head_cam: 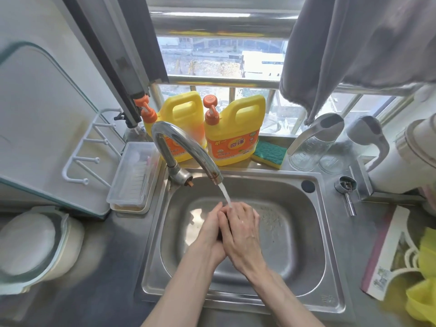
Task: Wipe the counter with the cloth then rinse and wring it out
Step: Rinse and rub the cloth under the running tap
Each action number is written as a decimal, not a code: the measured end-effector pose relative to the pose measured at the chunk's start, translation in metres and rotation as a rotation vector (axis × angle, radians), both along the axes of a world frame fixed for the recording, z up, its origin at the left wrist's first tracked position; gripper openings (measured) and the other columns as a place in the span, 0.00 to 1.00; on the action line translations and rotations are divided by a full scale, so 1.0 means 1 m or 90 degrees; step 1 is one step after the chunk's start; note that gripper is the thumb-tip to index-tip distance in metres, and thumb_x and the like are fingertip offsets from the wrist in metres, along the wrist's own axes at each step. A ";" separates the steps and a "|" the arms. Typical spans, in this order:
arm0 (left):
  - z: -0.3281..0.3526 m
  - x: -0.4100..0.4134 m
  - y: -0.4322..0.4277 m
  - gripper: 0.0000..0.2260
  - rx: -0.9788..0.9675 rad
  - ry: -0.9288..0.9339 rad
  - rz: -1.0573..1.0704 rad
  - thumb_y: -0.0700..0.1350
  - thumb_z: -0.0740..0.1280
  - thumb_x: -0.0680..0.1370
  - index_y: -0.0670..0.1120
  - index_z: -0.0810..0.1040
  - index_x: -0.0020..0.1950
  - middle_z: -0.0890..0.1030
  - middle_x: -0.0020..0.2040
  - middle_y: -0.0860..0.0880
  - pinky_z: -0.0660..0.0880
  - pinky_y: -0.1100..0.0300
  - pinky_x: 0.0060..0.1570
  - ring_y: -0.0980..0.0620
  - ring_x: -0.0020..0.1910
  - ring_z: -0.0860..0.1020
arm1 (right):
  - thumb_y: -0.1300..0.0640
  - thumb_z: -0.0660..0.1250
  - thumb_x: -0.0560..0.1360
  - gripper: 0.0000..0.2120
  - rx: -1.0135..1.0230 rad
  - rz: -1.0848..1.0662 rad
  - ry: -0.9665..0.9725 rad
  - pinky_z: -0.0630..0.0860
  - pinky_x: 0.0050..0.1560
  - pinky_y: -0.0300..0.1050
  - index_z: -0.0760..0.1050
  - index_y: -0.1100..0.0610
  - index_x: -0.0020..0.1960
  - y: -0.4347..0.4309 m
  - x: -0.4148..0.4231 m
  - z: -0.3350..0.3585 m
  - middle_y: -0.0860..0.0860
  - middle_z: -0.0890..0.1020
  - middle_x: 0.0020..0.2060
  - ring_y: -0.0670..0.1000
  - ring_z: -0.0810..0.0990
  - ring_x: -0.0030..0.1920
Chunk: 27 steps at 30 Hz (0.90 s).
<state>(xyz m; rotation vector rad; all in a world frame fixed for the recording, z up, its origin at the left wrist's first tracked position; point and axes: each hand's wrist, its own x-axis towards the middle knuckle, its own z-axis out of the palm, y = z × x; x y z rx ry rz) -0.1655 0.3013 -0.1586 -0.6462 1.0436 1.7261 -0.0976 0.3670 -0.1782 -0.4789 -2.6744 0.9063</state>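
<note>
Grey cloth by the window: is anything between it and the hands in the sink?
Nothing really blocks it. A sponge and a glass jug sit on the ledge below the grey cloth; the left hand and right hand would likely reach over them.

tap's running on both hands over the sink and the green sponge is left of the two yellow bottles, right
Not quite. The green sponge lies to the right of the two yellow bottles, not left of them; the head view shows it. The rest holds: the tap runs onto the left hand and right hand over the sink.
</note>
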 end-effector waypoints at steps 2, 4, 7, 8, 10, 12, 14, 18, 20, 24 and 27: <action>-0.002 0.003 0.003 0.14 -0.030 0.015 -0.030 0.50 0.64 0.80 0.41 0.82 0.55 0.85 0.49 0.42 0.81 0.54 0.50 0.44 0.51 0.83 | 0.45 0.47 0.86 0.21 0.069 0.020 -0.038 0.67 0.64 0.51 0.77 0.51 0.53 0.006 0.000 -0.010 0.46 0.79 0.51 0.52 0.74 0.58; -0.003 0.005 0.005 0.14 -0.012 0.012 -0.058 0.49 0.69 0.77 0.42 0.82 0.58 0.82 0.54 0.40 0.80 0.51 0.55 0.42 0.54 0.81 | 0.46 0.45 0.86 0.23 0.066 0.022 -0.069 0.68 0.61 0.51 0.77 0.52 0.54 0.008 -0.003 -0.014 0.47 0.77 0.50 0.53 0.73 0.54; -0.001 0.009 0.009 0.12 -0.017 -0.007 -0.048 0.49 0.64 0.81 0.42 0.81 0.49 0.81 0.47 0.41 0.82 0.54 0.41 0.44 0.44 0.81 | 0.49 0.49 0.85 0.21 -0.042 0.005 -0.044 0.70 0.51 0.56 0.78 0.55 0.48 0.000 -0.007 -0.017 0.52 0.78 0.43 0.56 0.73 0.46; -0.004 0.009 0.010 0.13 -0.026 -0.024 -0.044 0.49 0.61 0.82 0.43 0.80 0.45 0.81 0.43 0.43 0.81 0.57 0.35 0.46 0.39 0.81 | 0.48 0.48 0.84 0.22 -0.088 -0.007 -0.039 0.70 0.50 0.57 0.77 0.56 0.46 -0.001 -0.008 -0.014 0.52 0.78 0.41 0.57 0.73 0.45; -0.002 0.012 0.013 0.16 -0.043 -0.017 -0.056 0.47 0.57 0.83 0.44 0.76 0.39 0.78 0.36 0.45 0.77 0.62 0.31 0.49 0.33 0.79 | 0.43 0.45 0.82 0.26 -0.191 -0.032 -0.070 0.68 0.52 0.56 0.75 0.57 0.43 0.000 -0.009 -0.008 0.49 0.73 0.38 0.57 0.71 0.46; 0.000 0.014 0.015 0.17 -0.101 -0.014 -0.049 0.46 0.54 0.84 0.43 0.74 0.39 0.76 0.35 0.45 0.76 0.61 0.34 0.49 0.33 0.78 | 0.43 0.45 0.84 0.26 -0.298 -0.083 -0.141 0.67 0.58 0.53 0.76 0.56 0.47 0.000 -0.009 -0.008 0.48 0.71 0.40 0.57 0.72 0.50; -0.004 0.014 0.017 0.17 -0.162 0.004 -0.067 0.46 0.53 0.83 0.43 0.73 0.39 0.75 0.35 0.44 0.73 0.57 0.39 0.46 0.37 0.76 | 0.38 0.49 0.83 0.22 -0.394 -0.151 -0.185 0.70 0.59 0.50 0.78 0.47 0.50 -0.004 -0.010 -0.012 0.52 0.75 0.45 0.56 0.76 0.53; -0.013 0.011 0.020 0.20 -0.330 0.109 -0.133 0.55 0.53 0.85 0.43 0.77 0.48 0.81 0.42 0.43 0.80 0.52 0.45 0.44 0.41 0.81 | 0.31 0.55 0.76 0.23 -0.639 -0.316 -0.144 0.82 0.55 0.60 0.78 0.46 0.42 -0.009 -0.013 -0.025 0.60 0.85 0.46 0.62 0.85 0.51; -0.004 0.011 0.021 0.24 -0.344 0.145 -0.136 0.61 0.51 0.85 0.46 0.79 0.47 0.84 0.47 0.42 0.81 0.48 0.50 0.43 0.47 0.84 | 0.41 0.60 0.82 0.20 -0.764 -0.392 -0.109 0.81 0.51 0.59 0.79 0.52 0.40 -0.002 -0.017 -0.012 0.60 0.86 0.43 0.63 0.86 0.47; 0.011 0.004 0.004 0.18 -0.260 0.189 -0.074 0.54 0.57 0.86 0.43 0.82 0.54 0.85 0.46 0.44 0.79 0.54 0.42 0.46 0.44 0.84 | 0.50 0.65 0.82 0.09 -1.008 -0.376 -0.105 0.79 0.55 0.55 0.81 0.53 0.50 0.017 -0.010 0.003 0.57 0.87 0.48 0.56 0.85 0.47; 0.012 -0.001 -0.024 0.12 -0.210 0.292 -0.110 0.37 0.63 0.83 0.39 0.77 0.66 0.85 0.56 0.40 0.83 0.52 0.50 0.44 0.55 0.84 | 0.51 0.66 0.82 0.13 -1.060 -0.277 -0.134 0.78 0.65 0.61 0.82 0.58 0.61 0.026 -0.003 0.009 0.62 0.86 0.59 0.62 0.83 0.61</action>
